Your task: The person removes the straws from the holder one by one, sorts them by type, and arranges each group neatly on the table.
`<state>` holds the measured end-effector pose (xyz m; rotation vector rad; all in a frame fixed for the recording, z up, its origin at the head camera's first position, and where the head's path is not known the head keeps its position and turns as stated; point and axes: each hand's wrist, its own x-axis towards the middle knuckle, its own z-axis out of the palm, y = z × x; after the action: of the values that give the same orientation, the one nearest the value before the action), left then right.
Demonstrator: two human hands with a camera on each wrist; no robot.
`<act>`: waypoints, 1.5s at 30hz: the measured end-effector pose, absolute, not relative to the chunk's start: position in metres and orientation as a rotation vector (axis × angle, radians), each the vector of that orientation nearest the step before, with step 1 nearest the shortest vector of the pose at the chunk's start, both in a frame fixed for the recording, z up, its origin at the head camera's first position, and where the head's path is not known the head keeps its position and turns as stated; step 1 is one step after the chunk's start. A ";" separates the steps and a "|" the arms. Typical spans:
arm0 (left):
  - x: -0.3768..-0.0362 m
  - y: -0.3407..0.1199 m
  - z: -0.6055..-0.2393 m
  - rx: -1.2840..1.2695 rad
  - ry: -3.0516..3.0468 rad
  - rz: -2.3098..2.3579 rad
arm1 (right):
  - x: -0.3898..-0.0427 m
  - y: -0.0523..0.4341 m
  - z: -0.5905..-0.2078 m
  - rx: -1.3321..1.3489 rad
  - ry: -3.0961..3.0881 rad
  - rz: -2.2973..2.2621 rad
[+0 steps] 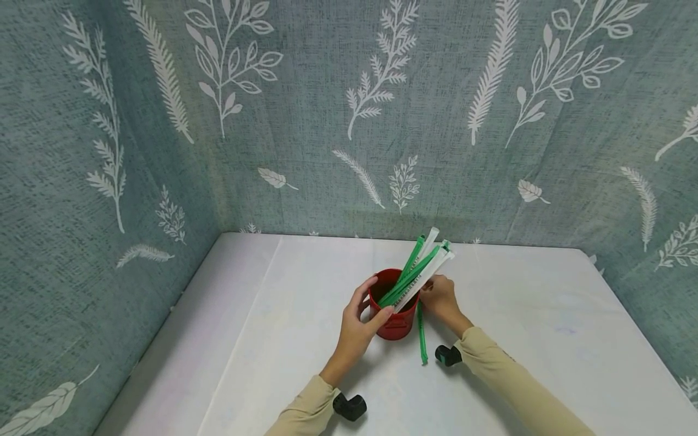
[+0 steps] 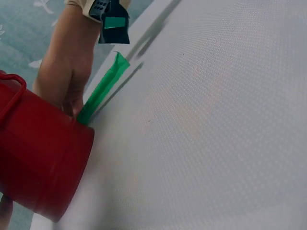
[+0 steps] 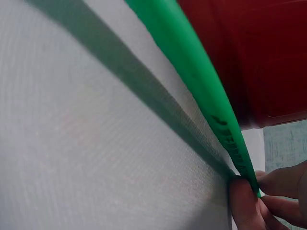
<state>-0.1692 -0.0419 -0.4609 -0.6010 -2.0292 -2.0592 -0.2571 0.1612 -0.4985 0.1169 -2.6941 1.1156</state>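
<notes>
A small red bucket point(image 1: 395, 327) stands on the table, holding several wrapped straws, some green point(image 1: 408, 280) and some white point(image 1: 424, 275), which lean to the upper right. My left hand point(image 1: 355, 324) grips the bucket from its left side, thumb at the near rim and fingers around the far side. Just right of the bucket, my right hand point(image 1: 440, 298) pinches one end of another green wrapped straw point(image 1: 422, 336). In the right wrist view, thumb and fingers meet on the far end of that straw point(image 3: 201, 91), which has dark print and runs beside the bucket wall point(image 3: 268, 57).
The bucket rests on a white table point(image 1: 283, 315) with a textured surface. A grey-green curtain with white leaf patterns point(image 1: 305, 121) hangs behind and at both sides. Black wrist cameras point(image 1: 350, 407) sit under both beige sleeves point(image 1: 507, 369).
</notes>
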 end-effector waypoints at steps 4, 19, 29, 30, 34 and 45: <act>-0.170 -0.042 -0.461 -0.605 -2.030 -2.050 | -0.258 0.161 -0.500 0.131 -2.696 1.073; -0.169 -0.042 -0.461 -0.598 -2.035 -2.074 | -0.244 0.179 -0.477 0.198 -2.674 1.429; -0.169 -0.043 -0.461 -0.600 -2.038 -2.068 | -0.233 0.208 -0.429 0.210 -2.625 1.451; -0.169 -0.043 -0.461 -0.596 -2.041 -2.068 | -0.232 0.210 -0.424 0.208 -2.620 1.447; -0.169 -0.042 -0.460 -0.581 -2.043 -2.071 | -0.225 0.218 -0.405 0.212 -2.591 1.452; -0.169 -0.042 -0.462 -0.585 -2.020 -2.071 | -0.211 0.226 -0.370 0.260 -2.535 1.415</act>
<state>-0.1692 -0.0420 -0.4619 -0.5848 -2.0205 -2.0714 -0.2108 0.2262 -0.3705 0.2605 -2.5346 1.4152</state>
